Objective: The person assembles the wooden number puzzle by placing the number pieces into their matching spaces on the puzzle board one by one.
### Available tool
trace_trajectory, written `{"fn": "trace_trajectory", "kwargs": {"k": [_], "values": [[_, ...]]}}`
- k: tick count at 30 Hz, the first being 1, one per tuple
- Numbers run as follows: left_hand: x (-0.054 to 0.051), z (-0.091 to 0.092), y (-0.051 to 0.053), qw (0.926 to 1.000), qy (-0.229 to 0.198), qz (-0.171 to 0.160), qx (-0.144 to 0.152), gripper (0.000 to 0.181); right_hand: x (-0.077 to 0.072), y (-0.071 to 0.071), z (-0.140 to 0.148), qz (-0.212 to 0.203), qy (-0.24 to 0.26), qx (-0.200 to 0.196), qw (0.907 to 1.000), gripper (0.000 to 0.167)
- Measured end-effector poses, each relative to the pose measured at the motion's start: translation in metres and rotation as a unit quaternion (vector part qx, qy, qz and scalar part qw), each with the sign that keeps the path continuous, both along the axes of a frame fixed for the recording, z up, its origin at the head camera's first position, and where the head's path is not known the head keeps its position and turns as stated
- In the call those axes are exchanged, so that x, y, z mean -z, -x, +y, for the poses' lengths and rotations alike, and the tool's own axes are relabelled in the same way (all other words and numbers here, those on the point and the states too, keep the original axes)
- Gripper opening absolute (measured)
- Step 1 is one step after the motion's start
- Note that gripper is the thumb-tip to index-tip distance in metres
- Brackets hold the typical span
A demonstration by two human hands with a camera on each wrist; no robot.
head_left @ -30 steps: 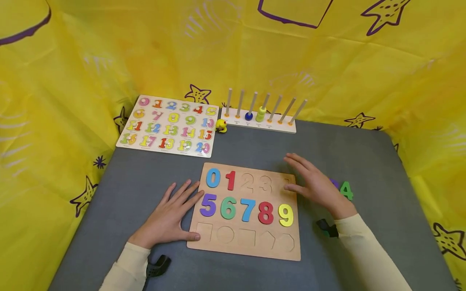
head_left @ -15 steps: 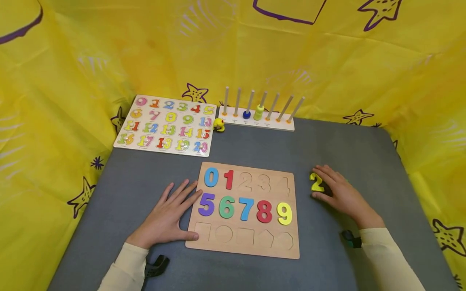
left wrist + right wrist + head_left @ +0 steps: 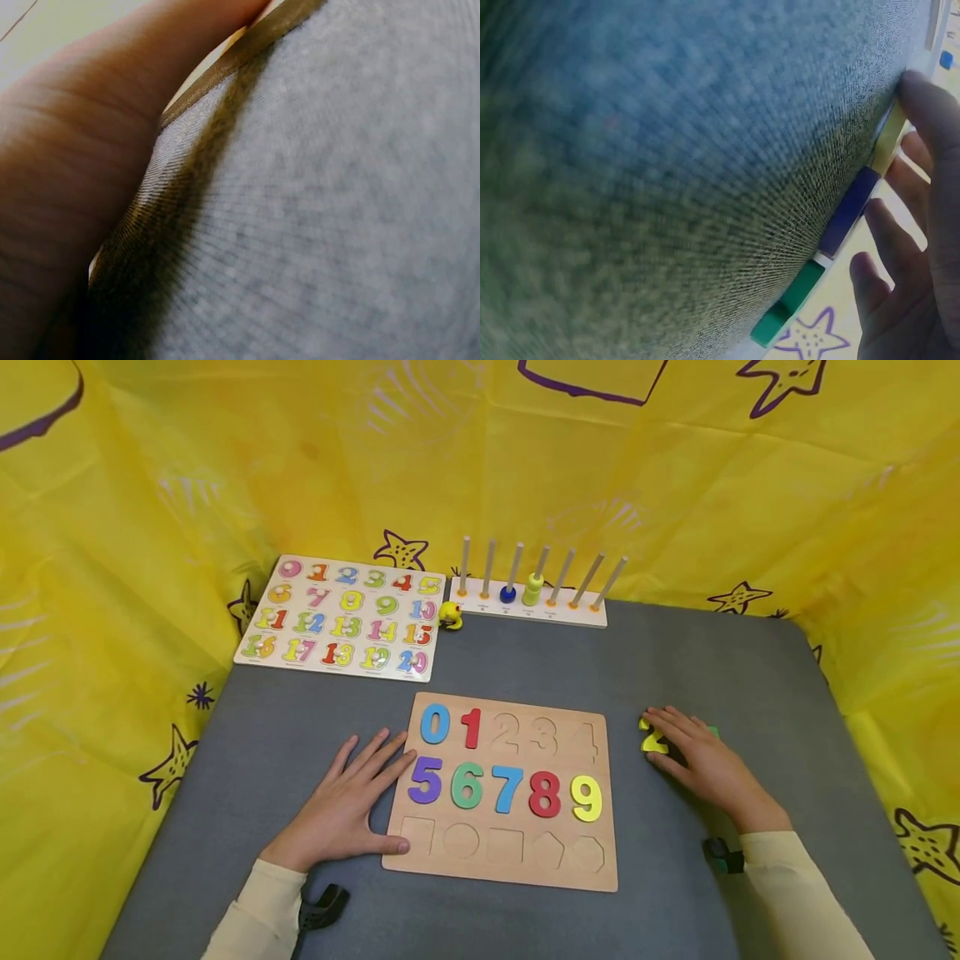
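Note:
A wooden number board [image 3: 498, 875] lies flat, with 0, 1 and 5 to 9 in their recesses; the 2, 3, 4 and bottom-row shape recesses are bare. The left hand [image 3: 341, 810] rests spread on its left edge, thumb on the lower corner. Right of the board, the right hand [image 3: 712, 772] pinches a yellow 2 [image 3: 654, 743] lying on the table, thumb at its near side and fingers at the far side. The right wrist view shows that yellow piece [image 3: 889, 139], then a purple piece [image 3: 848, 212] and a green piece [image 3: 787, 304] under or beside the fingers.
Behind on the left lies a second number board [image 3: 258, 675] with numbers to 20. Beside it are a small yellow toy [image 3: 450, 616] and a peg stand [image 3: 585, 615] with blue and yellow-green rings. A yellow curtain [image 3: 300, 460] surrounds the table.
From above the board's upper right, the right hand has moved right to the yellow 2. Lately its fingers have come further over the piece. The left hand stays on the board's edge.

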State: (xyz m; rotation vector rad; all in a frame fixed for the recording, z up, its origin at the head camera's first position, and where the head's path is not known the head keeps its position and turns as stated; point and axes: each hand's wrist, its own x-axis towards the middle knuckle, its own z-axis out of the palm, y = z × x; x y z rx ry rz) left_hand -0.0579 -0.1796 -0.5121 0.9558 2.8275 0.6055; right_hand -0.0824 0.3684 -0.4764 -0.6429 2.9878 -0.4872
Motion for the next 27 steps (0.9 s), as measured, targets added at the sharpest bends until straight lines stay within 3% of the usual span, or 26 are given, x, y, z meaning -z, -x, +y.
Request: {"fn": "trace_trajectory", "kwargs": {"k": [18, 27], "values": [[0.0, 0.0, 0.0, 1.0, -0.003, 0.0, -0.001, 0.122, -0.002, 0.002, -0.004, 0.018, -0.015, 0.009, 0.9997, 0.064], [-0.001, 0.0, 0.0, 1.0, -0.007, -0.002, -0.001, 0.122, -0.014, 0.006, -0.017, 0.048, 0.0, 0.007, 0.9988, 0.067]]}}
